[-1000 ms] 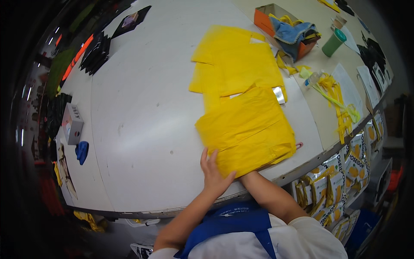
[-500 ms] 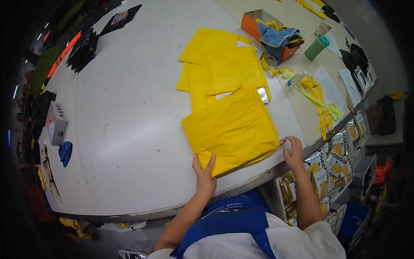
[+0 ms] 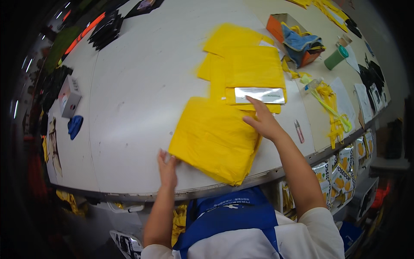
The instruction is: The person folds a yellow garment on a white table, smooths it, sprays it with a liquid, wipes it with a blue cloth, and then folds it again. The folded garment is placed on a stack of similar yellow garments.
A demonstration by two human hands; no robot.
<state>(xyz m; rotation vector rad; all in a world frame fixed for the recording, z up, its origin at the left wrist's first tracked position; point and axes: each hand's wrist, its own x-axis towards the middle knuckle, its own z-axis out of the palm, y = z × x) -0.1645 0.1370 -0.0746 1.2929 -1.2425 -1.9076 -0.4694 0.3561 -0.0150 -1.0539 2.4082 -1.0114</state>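
The folded yellow sheet (image 3: 215, 140) lies at the near edge of the white surface (image 3: 138, 95), its long axis running on a slant from the near-right corner up toward the far left — almost a diamond as the person faces it. Both hands are on it, one at each end of that shape. The left hand (image 3: 167, 166) is flat at the sheet's near-left corner, fingers (image 3: 163, 156) stretched and a little spread, pressing rather than gripping; nothing is held in it. The right hand (image 3: 263, 121) rests on the far-right corner, palm down, fingers (image 3: 253, 102) extended and pointing away from the body toward the silvery flat packet (image 3: 259, 94) just beyond their tips.

That packet sits on a second stack of yellow sheets (image 3: 248, 64), which lies farther from the person and overlaps the near sheet's far edge. So the packet is straight ahead of the right fingertips, near but, as far as I can tell, not touched — the right hand is plainly the nearer one, the left well apart from it across the whole sheet.

Off to the right are an orange box of cloths (image 3: 297, 39), a green cup (image 3: 335, 58) and small pink-handled snips (image 3: 299, 131); a blue cloth (image 3: 74, 126) lies far left.
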